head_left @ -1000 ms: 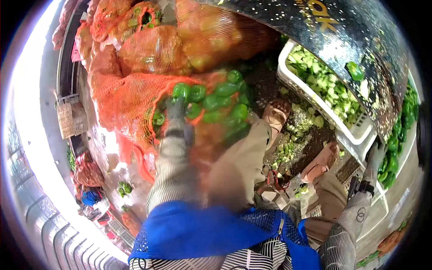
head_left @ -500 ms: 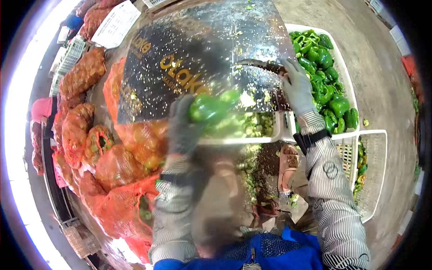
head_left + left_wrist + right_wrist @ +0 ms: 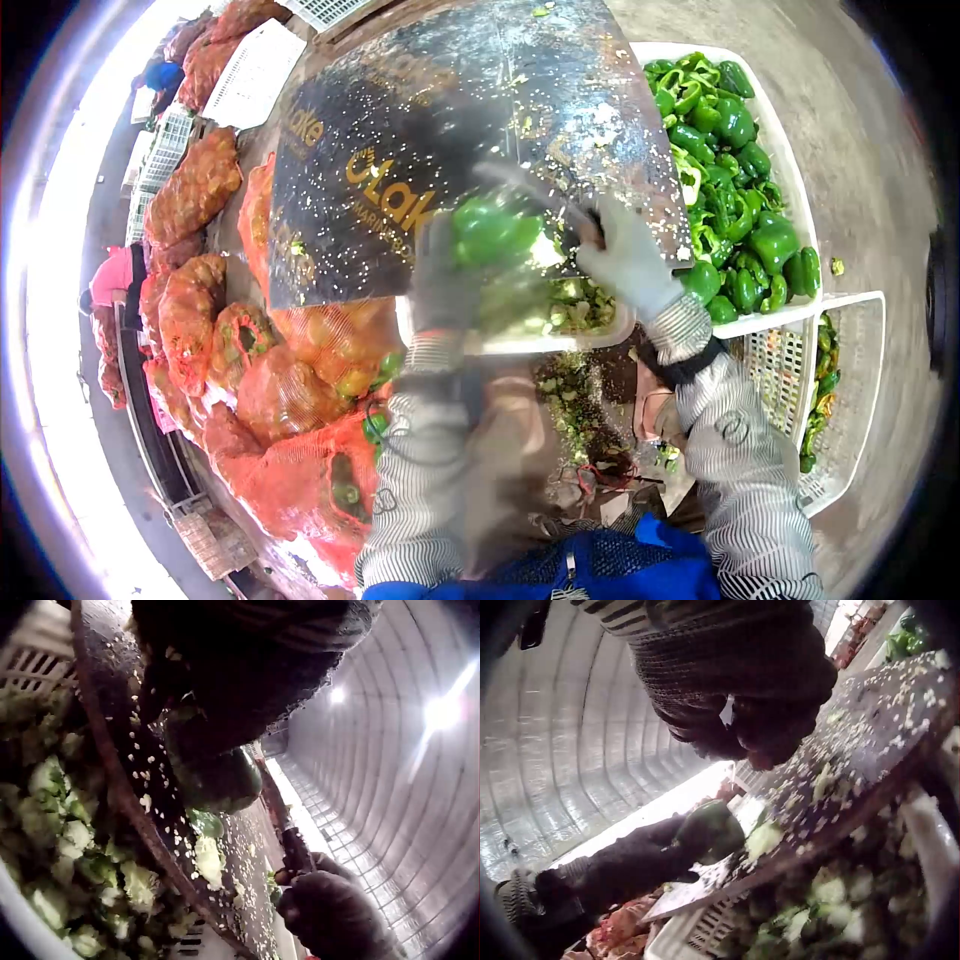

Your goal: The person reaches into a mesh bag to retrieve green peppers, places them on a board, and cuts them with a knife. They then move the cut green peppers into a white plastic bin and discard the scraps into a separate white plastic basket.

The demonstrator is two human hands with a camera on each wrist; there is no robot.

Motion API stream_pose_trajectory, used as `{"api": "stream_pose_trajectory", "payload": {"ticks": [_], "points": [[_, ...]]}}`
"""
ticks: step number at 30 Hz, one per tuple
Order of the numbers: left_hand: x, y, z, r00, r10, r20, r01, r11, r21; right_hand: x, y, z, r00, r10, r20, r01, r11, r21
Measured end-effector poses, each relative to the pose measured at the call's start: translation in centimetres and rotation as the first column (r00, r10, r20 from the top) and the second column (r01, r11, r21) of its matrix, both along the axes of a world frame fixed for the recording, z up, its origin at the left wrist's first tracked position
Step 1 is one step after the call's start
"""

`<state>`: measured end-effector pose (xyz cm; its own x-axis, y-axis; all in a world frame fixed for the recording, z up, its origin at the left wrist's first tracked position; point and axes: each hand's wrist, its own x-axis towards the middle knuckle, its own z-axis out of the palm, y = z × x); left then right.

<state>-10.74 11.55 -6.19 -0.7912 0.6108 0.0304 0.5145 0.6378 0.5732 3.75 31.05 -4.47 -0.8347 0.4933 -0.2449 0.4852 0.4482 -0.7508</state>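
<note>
The left hand (image 3: 440, 275) grips a green pepper (image 3: 495, 232) by one side over the board (image 3: 340, 230), seemingly so its other side faces the knife (image 3: 545, 195). The right hand (image 3: 630, 262) clasps the knife's handle, which leaves the blade pointing towards the pepper. Seeds and scraps speckle the dark, printed board. Under its near edge, below the hands, a crate (image 3: 520, 347) holds pale cut pieces, perhaps placed there to catch them. Mesh sacks (image 3: 275, 390) lie left of the left hand; a ribbed wall (image 3: 397, 727) curves beyond.
</note>
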Motion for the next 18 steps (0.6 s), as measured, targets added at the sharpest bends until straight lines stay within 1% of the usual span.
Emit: {"api": "stream_pose_trajectory", "payload": {"ticks": [2, 3, 4, 6, 7, 8, 10, 11, 12, 14, 15, 16, 18], "points": [[0.0, -0.6, -0.4, 0.998, -0.001, -0.057, 0.000, 1.000, -0.025, 1.3, -2.6, -0.5, 0.976, 0.026, -0.218, -0.013, 0.998, 0.063], [0.5, -0.3, 0.3, 0.998, 0.031, -0.053, -0.034, 0.998, -0.054, 1.3, -3.5, -0.9, 0.941, 0.113, -0.318, -0.064, 0.985, 0.161], [0.5, -0.6, -0.1, 0.998, 0.035, -0.053, -0.038, 0.998, -0.056, 1.6, -4.1, -0.6, 0.941, 0.116, -0.318, -0.068, 0.985, 0.159], [0.3, -1.1, -1.4, 0.995, 0.057, -0.085, -0.057, 0.998, -0.007, 1.9, -5.3, 1.3, 0.974, 0.194, -0.116, -0.152, 0.942, 0.299], [0.4, -1.1, -1.3, 0.995, 0.057, -0.082, -0.057, 0.998, -0.005, 2.1, -5.6, 1.1, 0.976, 0.215, -0.039, -0.191, 0.925, 0.330], [0.5, -1.0, -1.1, 0.997, 0.054, -0.063, -0.054, 0.999, 0.002, 2.2, -6.1, 0.8, 0.976, 0.216, -0.037, -0.192, 0.923, 0.333], [0.5, -1.1, -1.4, 0.998, 0.053, -0.041, -0.053, 0.999, 0.010, 2.2, -7.0, 0.5, 0.977, 0.214, 0.005, -0.199, 0.895, 0.399], [0.4, -1.3, -2.1, 0.996, 0.046, -0.073, -0.044, 0.999, 0.022, 1.7, -7.3, 1.3, 0.957, 0.250, 0.144, -0.286, 0.888, 0.359], [0.4, -1.5, -2.5, 0.994, 0.039, -0.103, -0.036, 0.999, 0.034, 1.6, -7.7, 1.3, 0.957, 0.250, 0.148, -0.288, 0.887, 0.361], [0.7, -1.6, -2.8, 0.993, 0.048, -0.109, -0.044, 0.998, 0.043, 1.8, -8.4, 0.8, 0.972, 0.217, 0.088, -0.234, 0.892, 0.386], [0.7, -1.6, -2.8, 0.991, 0.055, -0.120, -0.050, 0.998, 0.046, 1.7, -8.2, 0.5, 0.975, 0.214, 0.058, -0.221, 0.910, 0.352], [0.7, -1.5, -2.9, 0.991, 0.055, -0.120, -0.049, 0.998, 0.050, 1.6, -8.4, 0.1, 0.975, 0.213, 0.059, -0.220, 0.908, 0.355], [0.8, -1.5, -2.9, 0.988, 0.048, -0.147, -0.043, 0.998, 0.037, 1.5, -9.0, -0.2, 0.969, 0.239, 0.066, -0.244, 0.871, 0.427]]}}
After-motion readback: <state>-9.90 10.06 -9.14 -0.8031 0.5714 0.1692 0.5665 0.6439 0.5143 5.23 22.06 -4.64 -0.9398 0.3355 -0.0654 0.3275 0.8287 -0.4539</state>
